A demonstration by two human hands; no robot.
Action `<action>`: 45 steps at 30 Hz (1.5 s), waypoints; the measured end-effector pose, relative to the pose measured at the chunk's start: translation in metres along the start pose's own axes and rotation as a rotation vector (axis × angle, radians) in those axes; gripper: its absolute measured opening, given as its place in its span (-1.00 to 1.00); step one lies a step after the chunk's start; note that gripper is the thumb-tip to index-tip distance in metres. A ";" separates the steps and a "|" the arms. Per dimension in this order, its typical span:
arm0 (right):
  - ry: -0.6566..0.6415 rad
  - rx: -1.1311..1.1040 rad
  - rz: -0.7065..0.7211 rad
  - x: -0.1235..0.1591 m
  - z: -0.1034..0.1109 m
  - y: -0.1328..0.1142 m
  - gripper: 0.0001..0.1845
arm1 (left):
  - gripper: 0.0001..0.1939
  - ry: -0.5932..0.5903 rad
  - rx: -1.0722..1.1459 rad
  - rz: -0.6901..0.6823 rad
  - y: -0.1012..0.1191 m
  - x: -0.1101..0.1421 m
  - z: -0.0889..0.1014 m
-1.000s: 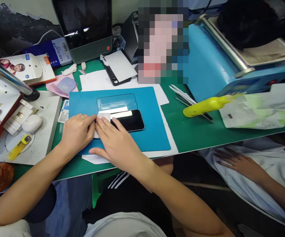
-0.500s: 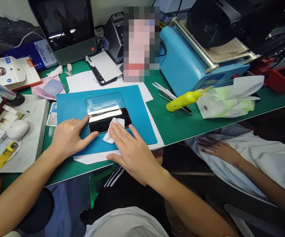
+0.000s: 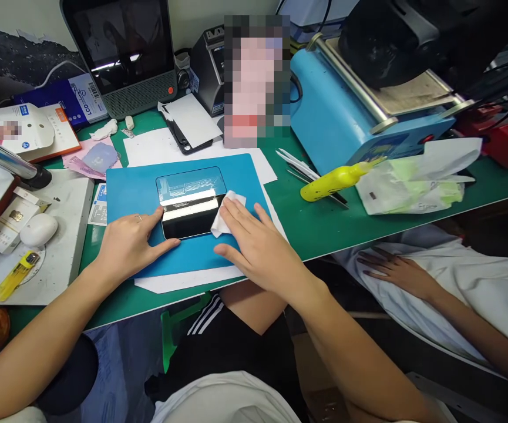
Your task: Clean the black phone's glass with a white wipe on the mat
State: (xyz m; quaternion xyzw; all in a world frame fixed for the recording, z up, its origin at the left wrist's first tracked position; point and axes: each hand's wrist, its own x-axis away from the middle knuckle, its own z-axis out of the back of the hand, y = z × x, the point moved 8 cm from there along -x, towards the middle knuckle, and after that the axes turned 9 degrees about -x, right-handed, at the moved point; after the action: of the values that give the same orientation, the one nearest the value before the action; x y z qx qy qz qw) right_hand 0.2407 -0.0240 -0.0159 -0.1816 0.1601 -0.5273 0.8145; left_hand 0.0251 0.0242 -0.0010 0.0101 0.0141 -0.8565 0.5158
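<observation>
A black glossy phone [image 3: 187, 227] lies flat on a blue mat [image 3: 125, 182], a bright light streak across its face. Directly behind it is a see-through pane with a thin dark outline [image 3: 187, 182]; I cannot tell whether the two touch. My left hand [image 3: 125, 241] braces the phone's left end, index finger and thumb set apart at its edges, the other fingers curled. Under the flattened fingers of my right hand [image 3: 262, 247] is a folded white wipe [image 3: 222, 226], pressed at the phone's right end. My right thumb stands apart from it.
A yellow bottle [image 3: 333, 182], tweezers-like tools and a tissue pack [image 3: 412, 188] lie to the right, before a blue machine [image 3: 333, 111]. At left are a white board [image 3: 66, 235] and a lighter [image 3: 16, 276]. A co-worker's hand [image 3: 394, 273] rests on their lap.
My right hand has slid the wipe rightward and slightly away from me, uncovering more of the phone's face. The left hand keeps its place at the phone's left end.
</observation>
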 end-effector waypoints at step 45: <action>0.043 0.002 0.050 0.017 -0.012 -0.026 -0.13 | 0.07 0.120 0.193 0.058 -0.005 -0.001 0.014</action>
State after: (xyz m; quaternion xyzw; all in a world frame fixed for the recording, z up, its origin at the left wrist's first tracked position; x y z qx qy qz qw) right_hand 0.2209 -0.0514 -0.0160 -0.1654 0.1815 -0.5109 0.8238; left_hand 0.0215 0.0270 0.0129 0.1115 -0.0376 -0.8366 0.5351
